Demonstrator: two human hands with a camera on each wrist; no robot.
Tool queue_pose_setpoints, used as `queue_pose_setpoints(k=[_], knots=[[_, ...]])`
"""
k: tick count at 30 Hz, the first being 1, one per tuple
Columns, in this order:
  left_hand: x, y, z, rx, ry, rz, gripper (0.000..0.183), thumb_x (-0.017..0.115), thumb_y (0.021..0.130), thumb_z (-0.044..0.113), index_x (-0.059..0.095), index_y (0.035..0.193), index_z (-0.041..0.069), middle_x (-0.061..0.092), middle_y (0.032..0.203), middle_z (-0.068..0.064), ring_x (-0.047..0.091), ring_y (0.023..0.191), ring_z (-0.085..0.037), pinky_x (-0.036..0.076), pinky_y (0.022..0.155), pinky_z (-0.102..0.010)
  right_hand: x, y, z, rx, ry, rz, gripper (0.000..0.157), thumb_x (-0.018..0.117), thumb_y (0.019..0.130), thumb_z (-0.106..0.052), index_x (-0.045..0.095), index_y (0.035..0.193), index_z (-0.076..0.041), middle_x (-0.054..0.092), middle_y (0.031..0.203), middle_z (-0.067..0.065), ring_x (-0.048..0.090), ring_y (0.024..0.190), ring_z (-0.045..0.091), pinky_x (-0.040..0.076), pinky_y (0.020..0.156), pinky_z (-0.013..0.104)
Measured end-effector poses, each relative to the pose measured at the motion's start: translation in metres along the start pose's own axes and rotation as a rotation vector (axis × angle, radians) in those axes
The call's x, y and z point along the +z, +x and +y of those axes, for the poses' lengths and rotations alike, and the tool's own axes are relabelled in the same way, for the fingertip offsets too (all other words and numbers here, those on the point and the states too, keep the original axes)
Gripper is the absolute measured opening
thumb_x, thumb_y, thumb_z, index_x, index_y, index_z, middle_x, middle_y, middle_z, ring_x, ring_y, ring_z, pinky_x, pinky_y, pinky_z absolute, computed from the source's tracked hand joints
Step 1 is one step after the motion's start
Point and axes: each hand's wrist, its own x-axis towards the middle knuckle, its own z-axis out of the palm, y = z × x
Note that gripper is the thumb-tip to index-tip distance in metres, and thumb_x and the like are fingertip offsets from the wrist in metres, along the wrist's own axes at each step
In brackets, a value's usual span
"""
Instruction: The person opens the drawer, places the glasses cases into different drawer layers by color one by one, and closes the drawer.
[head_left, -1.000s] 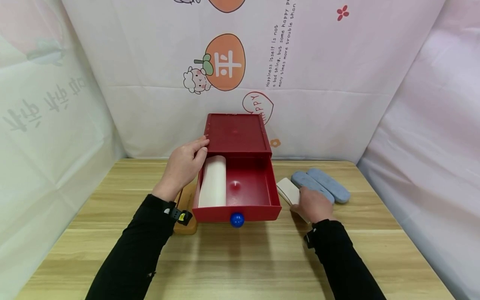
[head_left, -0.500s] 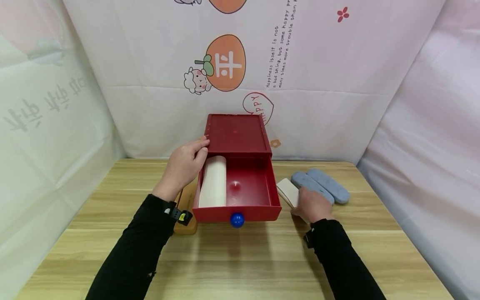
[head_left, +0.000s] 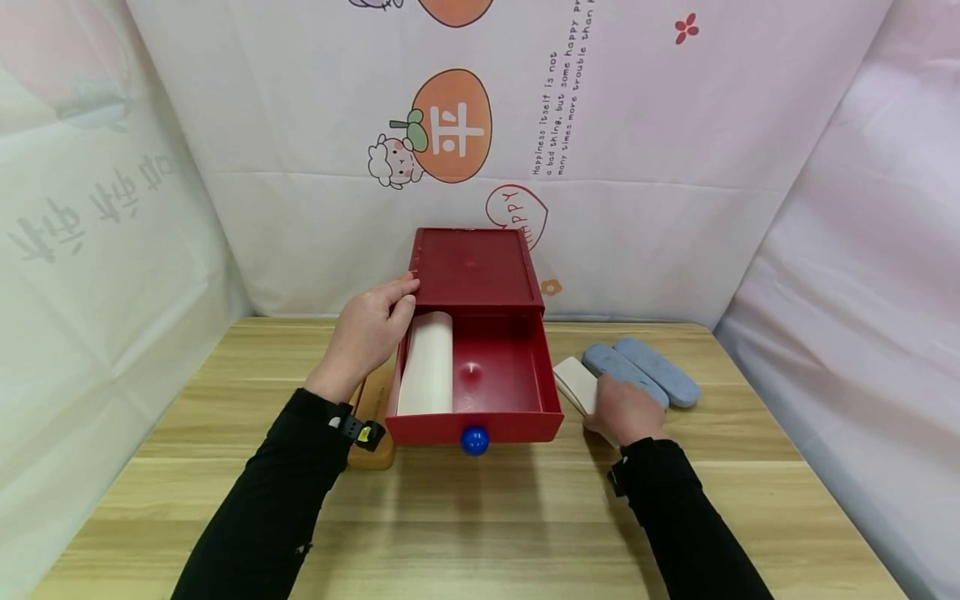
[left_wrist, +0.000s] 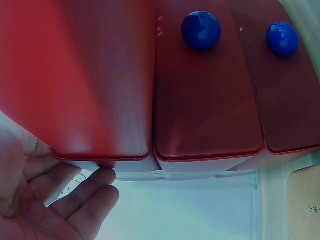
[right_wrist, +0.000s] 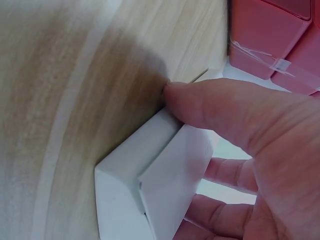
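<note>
A red drawer unit (head_left: 476, 265) stands at the back middle, its top drawer (head_left: 498, 367) pulled out toward me. Along the left side of that drawer lies a long white case (head_left: 426, 367). My left hand (head_left: 372, 333) touches the unit's left side with its fingers stretched out; in the left wrist view those fingers (left_wrist: 92, 200) are beside the unit's edge. To the right of the unit, my right hand (head_left: 628, 410) grips a white flap case (head_left: 577, 383). The right wrist view has the thumb over the edge of this wedge-shaped white case (right_wrist: 167, 180), fingers on its other side, low against the tabletop.
Two blue oblong cases (head_left: 660, 369) lie side by side just behind my right hand. A brown case (head_left: 372, 417) rests left of the unit, partly covered by my left wrist. Blue knobs (left_wrist: 201, 31) stick out from the drawer fronts. A printed white cloth (head_left: 315, 233) hangs behind the wooden table.
</note>
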Motion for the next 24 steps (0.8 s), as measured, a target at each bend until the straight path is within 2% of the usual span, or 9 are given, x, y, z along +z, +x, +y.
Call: queue_pose_setpoints(k=[15,24], knots=[[0.0005,0.0010,-0.0009,0.000,0.005,0.000,0.044,0.043,0.102,0.029,0.056,0.139,0.008,0.051,0.145,-0.006,0.043,0.134,-0.020,0.041,0.106,-0.044,0.0041,0.0017,-0.0001,-0.011,-0.018,0.036,0.046,0.077,0.074,-0.037,0.053,0.097,-0.004,0.057,0.076,0.009,0.054,0.066,0.025,0.046,0.053,0.042],[0.0000,0.0008,-0.0008,0.005,0.013,0.006,0.044,0.043,0.102,0.029,0.057,0.138,0.008,0.052,0.144,-0.006,0.044,0.134,-0.020,0.040,0.107,-0.044,0.0062,0.0020,-0.0036,0.021,-0.028,0.034,0.051,0.074,0.071,-0.044,0.052,0.096,-0.005,0.056,0.076,0.010,0.054,0.064,0.026,0.044,0.052,0.040]])
